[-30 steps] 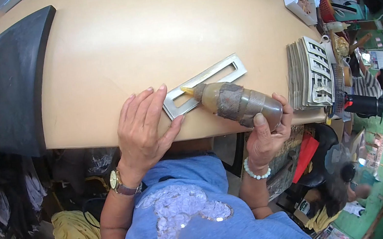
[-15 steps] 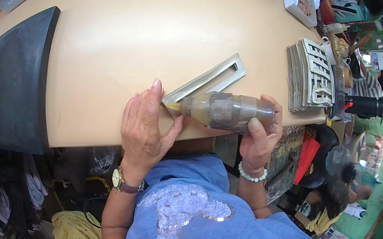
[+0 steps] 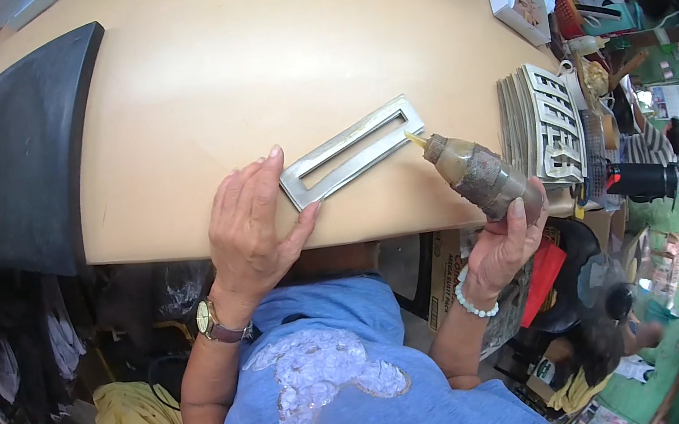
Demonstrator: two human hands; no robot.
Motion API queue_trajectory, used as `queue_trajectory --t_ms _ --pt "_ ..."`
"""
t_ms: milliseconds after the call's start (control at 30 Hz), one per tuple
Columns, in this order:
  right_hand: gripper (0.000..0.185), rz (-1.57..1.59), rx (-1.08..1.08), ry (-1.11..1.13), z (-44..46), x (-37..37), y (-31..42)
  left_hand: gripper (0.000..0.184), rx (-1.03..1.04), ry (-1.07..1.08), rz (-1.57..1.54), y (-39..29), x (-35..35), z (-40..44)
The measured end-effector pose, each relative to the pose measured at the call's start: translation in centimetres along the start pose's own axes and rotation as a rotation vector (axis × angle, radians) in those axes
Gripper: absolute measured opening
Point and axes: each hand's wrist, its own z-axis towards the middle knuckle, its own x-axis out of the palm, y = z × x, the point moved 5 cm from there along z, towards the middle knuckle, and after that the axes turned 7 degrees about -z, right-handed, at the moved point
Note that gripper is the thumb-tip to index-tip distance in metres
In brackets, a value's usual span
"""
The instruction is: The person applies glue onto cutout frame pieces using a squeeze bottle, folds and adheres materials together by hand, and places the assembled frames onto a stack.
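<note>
A pale rectangular frame piece point(image 3: 338, 179) with a long slot lies slantwise on the table. My left hand point(image 3: 249, 225) rests at its left end, fingers stretched and thumb apart, the thumb tip touching the lower corner. In my right hand point(image 3: 509, 244) is a squeeze bottle point(image 3: 476, 174), wrapped round the middle with dark, worn material. The bottle tilts up and leftward, and its yellow nozzle is at the frame's right end; whether the tip touches is unclear. My right fingers wrap the bottle's base and are partly hidden behind it.
A stack of slotted pale pieces point(image 3: 551, 128) stands at the table's right edge. Behind it is a white box point(image 3: 515, 6) with small bits inside. A dark curved panel point(image 3: 28, 153) lies on the left. Further right, a person point(image 3: 609, 338) is partly visible.
The bottle has moved right, its nozzle going from the frame's left end to its right end. The frame shows fully now. My left hand has stayed nearly in place.
</note>
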Motion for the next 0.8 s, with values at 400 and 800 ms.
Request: queue_trajectory --t_ms 400,800 --pt "0.056 -0.188 -0.241 0.089 -1.0 0.0 -0.1 0.06 0.029 0.001 0.049 -0.4 -0.1 0.5" --pt "0.058 -0.232 -0.373 0.161 -0.7 0.8 0.7 0.056 0.031 0.018 0.075 -0.5 -0.1 0.3"
